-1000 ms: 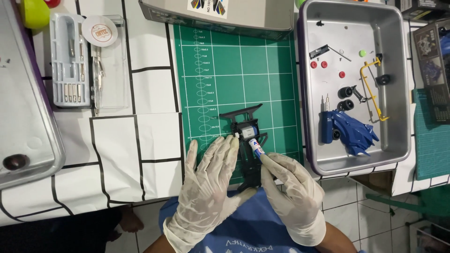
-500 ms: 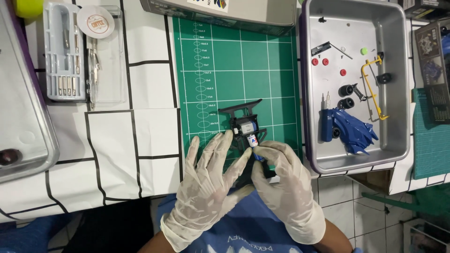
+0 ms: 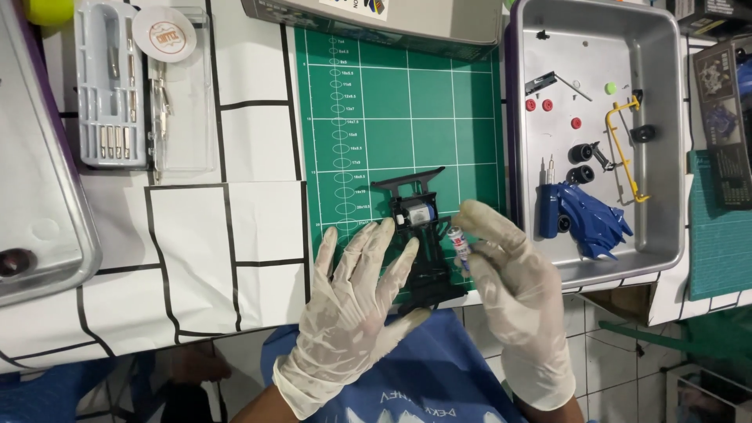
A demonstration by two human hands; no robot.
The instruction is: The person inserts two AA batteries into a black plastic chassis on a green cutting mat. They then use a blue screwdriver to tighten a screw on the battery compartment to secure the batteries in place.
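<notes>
Head view: both gloved hands hover at the near edge of the green cutting mat (image 3: 439, 110), with a black toy-car chassis (image 3: 419, 235) lying between them. The left hand (image 3: 352, 309) is spread wide, fingers fanned and palm down, holding nothing; its fingertips sit just beside the chassis on the chassis's left flank, and whether they touch it I cannot tell. The right hand (image 3: 513, 301) pinches a small cylindrical battery (image 3: 458, 244) between thumb and forefinger, holding it just to the right of the chassis.

The chassis runs lengthwise away from the body, its long axis pointing from the hands toward the far side of the mat, with a small silver-and-blue motor (image 3: 417, 213) seated at its far end, just beyond the fingertips of both hands. The battery lies roughly parallel to that axis, tilted slightly, and sits very close to the chassis's right side, so the right hand is the nearer of the two to the chassis's open middle.

Further right of the right hand, a metal tray (image 3: 674, 117) holds a blue car body shell (image 3: 587, 219), black wheels and small red parts.
</notes>
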